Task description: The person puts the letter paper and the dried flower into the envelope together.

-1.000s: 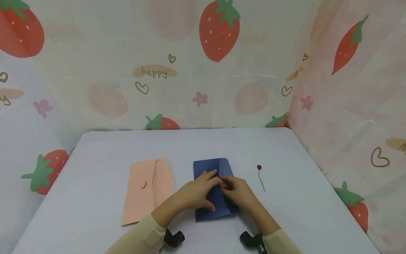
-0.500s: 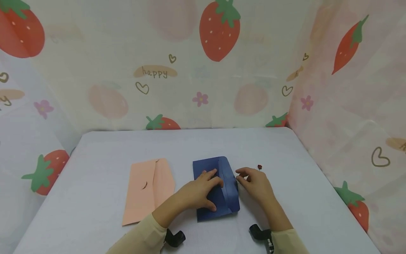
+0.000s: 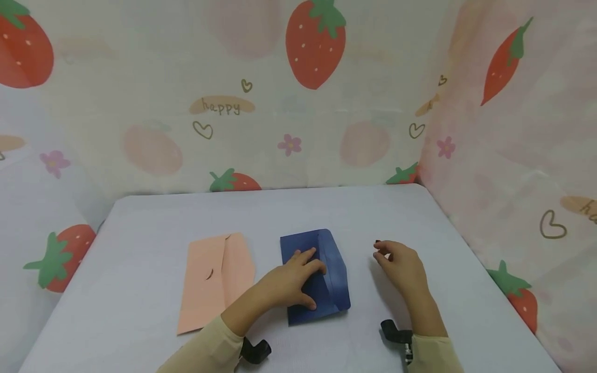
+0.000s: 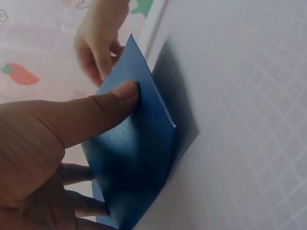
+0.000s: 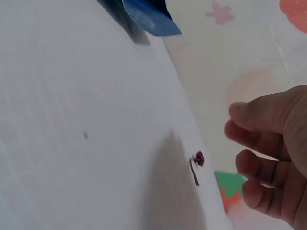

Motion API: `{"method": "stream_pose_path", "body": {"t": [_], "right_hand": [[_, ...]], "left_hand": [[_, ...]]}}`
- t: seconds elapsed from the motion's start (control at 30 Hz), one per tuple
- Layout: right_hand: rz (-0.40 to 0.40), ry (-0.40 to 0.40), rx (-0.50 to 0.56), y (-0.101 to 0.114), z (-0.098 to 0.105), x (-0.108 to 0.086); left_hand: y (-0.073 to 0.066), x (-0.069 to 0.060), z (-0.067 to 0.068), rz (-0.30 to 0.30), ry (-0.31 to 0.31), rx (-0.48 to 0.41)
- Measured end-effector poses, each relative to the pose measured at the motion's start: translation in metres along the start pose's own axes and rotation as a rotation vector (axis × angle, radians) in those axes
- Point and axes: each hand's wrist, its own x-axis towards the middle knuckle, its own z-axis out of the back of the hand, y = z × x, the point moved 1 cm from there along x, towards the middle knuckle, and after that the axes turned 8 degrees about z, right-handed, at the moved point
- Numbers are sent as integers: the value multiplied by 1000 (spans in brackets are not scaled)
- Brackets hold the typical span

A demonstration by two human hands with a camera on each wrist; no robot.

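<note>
My left hand (image 3: 291, 282) rests on a dark blue envelope (image 3: 337, 269), fingers spread over its front and flap side unfolded to the right. In the left wrist view the thumb presses on the blue envelope (image 4: 139, 158), whose edge casts a shadow on the table. My right hand (image 3: 403, 267) hovers right of the envelope, thumb and fingers loosely bent, with nothing between them. Below it on the table lies a small dried red flower (image 5: 199, 158) with a thin stem (image 5: 194, 173). From the head view, the hand hides most of this flower.
Left of the blue envelope lies a peach envelope (image 3: 205, 280), flap unfolded, with a small curved slit. Both lie on a white table (image 3: 140, 248). Strawberry-printed cloth (image 3: 326, 114) hangs behind and at the sides. Each wrist carries a black camera mount (image 3: 396, 331).
My right hand has let go of the blue envelope's flap and moved right to above the red flower. The left hand keeps its place on the envelope. The head view has shifted slightly.
</note>
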Motion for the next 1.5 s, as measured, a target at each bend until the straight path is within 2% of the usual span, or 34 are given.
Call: {"method": "stream_pose_path", "body": {"t": [0.33, 0.53, 0.7, 0.87, 1.17, 1.33, 1.5], "right_hand": [[-208, 175, -34, -9, 3, -7], [-290, 181, -45, -11, -2, -12], [-336, 162, -7, -11, -3, -14], [-345, 114, 58, -13, -8, -15], [-325, -34, 187, -4, -12, -10], [-315, -57, 294, 9, -16, -11], [-286, -39, 396, 28, -25, -11]], "left_hand": [[0, 1, 0, -3, 6, 8], [0, 0, 1, -8, 17, 9], [0, -1, 1, -17, 27, 12], [1, -1, 1, -12, 38, 6], [0, -1, 4, -16, 44, 5], [0, -1, 4, -24, 40, 5], [0, 0, 4, -29, 28, 10]]}}
